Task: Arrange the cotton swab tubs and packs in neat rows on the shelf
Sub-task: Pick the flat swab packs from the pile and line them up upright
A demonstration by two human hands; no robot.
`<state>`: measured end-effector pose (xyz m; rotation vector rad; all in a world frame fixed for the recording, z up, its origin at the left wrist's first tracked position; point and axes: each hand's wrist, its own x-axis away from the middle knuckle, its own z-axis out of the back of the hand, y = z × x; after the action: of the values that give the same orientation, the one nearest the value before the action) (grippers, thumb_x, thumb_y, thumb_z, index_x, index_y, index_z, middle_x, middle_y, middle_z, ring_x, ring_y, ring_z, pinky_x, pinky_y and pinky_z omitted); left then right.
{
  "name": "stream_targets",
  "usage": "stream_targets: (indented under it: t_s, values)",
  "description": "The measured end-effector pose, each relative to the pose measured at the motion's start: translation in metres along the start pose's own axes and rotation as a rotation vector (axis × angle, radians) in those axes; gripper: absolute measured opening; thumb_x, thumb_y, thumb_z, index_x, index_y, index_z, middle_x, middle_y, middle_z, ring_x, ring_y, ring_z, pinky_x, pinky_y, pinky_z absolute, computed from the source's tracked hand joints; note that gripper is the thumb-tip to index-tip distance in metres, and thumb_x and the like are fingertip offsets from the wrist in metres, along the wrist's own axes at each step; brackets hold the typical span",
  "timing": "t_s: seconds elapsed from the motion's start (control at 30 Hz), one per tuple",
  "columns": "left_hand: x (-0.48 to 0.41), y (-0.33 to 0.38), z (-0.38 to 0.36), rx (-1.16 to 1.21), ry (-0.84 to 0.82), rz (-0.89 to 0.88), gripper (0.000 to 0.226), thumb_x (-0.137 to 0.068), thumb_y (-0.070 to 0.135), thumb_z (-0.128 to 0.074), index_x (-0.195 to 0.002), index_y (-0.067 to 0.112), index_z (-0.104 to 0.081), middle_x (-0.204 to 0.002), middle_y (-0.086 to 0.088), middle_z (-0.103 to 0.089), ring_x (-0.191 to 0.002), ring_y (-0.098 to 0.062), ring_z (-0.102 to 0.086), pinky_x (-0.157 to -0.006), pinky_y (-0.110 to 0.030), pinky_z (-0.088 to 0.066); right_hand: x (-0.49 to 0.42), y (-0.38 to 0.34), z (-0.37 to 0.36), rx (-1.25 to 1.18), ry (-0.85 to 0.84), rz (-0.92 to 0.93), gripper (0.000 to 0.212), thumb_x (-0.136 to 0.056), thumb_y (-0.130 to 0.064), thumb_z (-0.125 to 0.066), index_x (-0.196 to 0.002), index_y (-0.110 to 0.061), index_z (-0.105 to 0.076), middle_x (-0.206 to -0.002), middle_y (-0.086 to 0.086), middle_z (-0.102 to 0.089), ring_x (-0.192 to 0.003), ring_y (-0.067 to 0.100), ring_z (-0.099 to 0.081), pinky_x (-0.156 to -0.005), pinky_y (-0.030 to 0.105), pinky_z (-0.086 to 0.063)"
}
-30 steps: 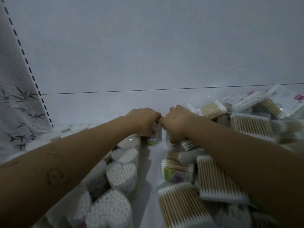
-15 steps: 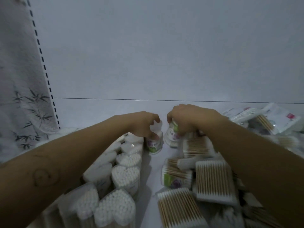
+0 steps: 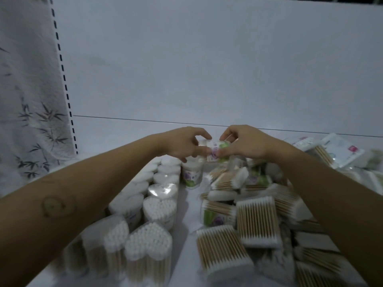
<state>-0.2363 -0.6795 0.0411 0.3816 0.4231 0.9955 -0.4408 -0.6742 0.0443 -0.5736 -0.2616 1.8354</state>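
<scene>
Pinching the floral tub (image 3: 217,151), apparently tilted, in the fingers of left hand (image 3: 183,146) and right hand (image 3: 246,145), the person should right it, then seat it beside the standing tub (image 3: 192,176).

1. A plain white back panel (image 3: 207,65) filled most of the view, flat and unmarked.
2. A thin dark seam (image 3: 145,120) ran across where the panel met the white board of the shelf (image 3: 116,135) below it.
3. At the panel's left edge stood a white upright (image 3: 62,79) with a column of small dark slots.
4. Left of the upright was a pale surface (image 3: 24,125) printed with grey bamboo leaves; whether it was cloth or wallpaper could not be told.
5. The light was dim and cool, grey-blue, and the lower part of the view was darker.
</scene>
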Motion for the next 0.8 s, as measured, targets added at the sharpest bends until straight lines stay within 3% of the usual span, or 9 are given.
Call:
stream_targets:
  t_s: [0.13, 0.23, 0.33, 0.43, 0.57, 0.67, 0.73, 0.8]
  values:
    - [0.001, -0.001, 0.012, -0.281, 0.020, -0.054, 0.060, -0.073, 0.045, -0.081, -0.126, 0.039, -0.055, -0.117, 0.006, -0.053, -0.093, -0.013, -0.058, -0.078, -0.027, -0.048, 0.014, -0.008, 0.003, 0.270, -0.085, -0.007, 0.081, -0.069, -0.050, -0.082, -0.136, -0.024, -0.045, -0.126, -0.005, -0.055, -0.107, 0.014, -0.053, -0.088, 0.030, -0.045]
    - [0.004, -0.005, 0.008, -0.415, -0.069, -0.055, 0.061, -0.072, 0.040, -0.082, -0.126, 0.039, -0.054, -0.114, 0.008, -0.050, -0.098, -0.013, -0.053, -0.081, -0.028, -0.042, 0.020, -0.018, -0.007, 0.504, -0.151, 0.012, 0.073, -0.074, -0.049, -0.078, -0.136, -0.026, -0.047, -0.130, -0.005, -0.054, -0.102, 0.012, -0.046, -0.084, 0.029, -0.040]
    - [0.004, -0.005, -0.002, -0.492, -0.148, -0.042, 0.060, -0.072, 0.034, -0.083, -0.125, 0.037, -0.055, -0.110, 0.009, -0.046, -0.101, -0.015, -0.051, -0.083, -0.028, -0.042, 0.021, -0.027, -0.023, 0.632, -0.262, 0.000, 0.063, -0.076, -0.055, -0.074, -0.129, -0.026, -0.055, -0.125, -0.004, -0.058, -0.107, 0.017, -0.053, -0.082, 0.031, -0.043]
    - [-0.001, -0.003, -0.010, -0.558, -0.158, -0.073, 0.059, -0.072, 0.030, -0.082, -0.124, 0.034, -0.056, -0.107, 0.007, -0.044, -0.098, -0.016, -0.046, -0.081, -0.027, -0.041, 0.015, -0.028, -0.033, 0.649, -0.336, -0.007, 0.060, -0.078, -0.056, -0.071, -0.127, -0.023, -0.059, -0.122, -0.001, -0.061, -0.104, 0.019, -0.056, -0.082, 0.031, -0.047]
    - [-0.003, 0.001, -0.004, -0.565, -0.140, -0.092, 0.057, -0.071, 0.029, -0.083, -0.122, 0.034, -0.059, -0.105, 0.008, -0.045, -0.098, -0.016, -0.047, -0.078, -0.026, -0.040, 0.000, -0.021, -0.029, 0.589, -0.500, -0.065, 0.071, -0.076, -0.038, -0.074, -0.141, -0.028, -0.048, -0.136, -0.003, -0.053, -0.114, 0.019, -0.052, -0.089, 0.034, -0.044]
    - [-0.002, 0.004, 0.004, -0.546, -0.118, -0.099, 0.057, -0.070, 0.029, -0.084, -0.122, 0.034, -0.059, -0.105, 0.008, -0.047, -0.100, -0.016, -0.049, -0.078, -0.026, -0.041, -0.007, -0.023, -0.035, 0.548, -0.584, -0.069, 0.079, -0.068, -0.049, -0.080, -0.139, -0.032, -0.049, -0.129, -0.006, -0.056, -0.114, 0.021, -0.052, -0.100, 0.041, -0.044]
    - [0.000, 0.005, 0.005, -0.536, -0.121, -0.101, 0.057, -0.071, 0.029, -0.084, -0.122, 0.034, -0.059, -0.106, 0.009, -0.047, -0.100, -0.015, -0.049, -0.076, -0.026, -0.040, -0.010, -0.023, -0.043, 0.538, -0.637, -0.044, 0.078, -0.067, -0.052, -0.082, -0.135, -0.030, -0.052, -0.119, -0.008, -0.057, -0.111, 0.021, -0.053, -0.102, 0.041, -0.043]
    - [0.003, 0.003, 0.005, -0.525, -0.131, -0.103, 0.057, -0.071, 0.029, -0.084, -0.122, 0.035, -0.059, -0.105, 0.010, -0.047, -0.099, -0.015, -0.049, -0.076, -0.025, -0.040, -0.010, -0.025, -0.047, 0.539, -0.725, -0.027, 0.077, -0.068, -0.053, -0.081, -0.135, -0.030, -0.051, -0.122, -0.007, -0.057, -0.112, 0.020, -0.051, -0.105, 0.041, -0.040]
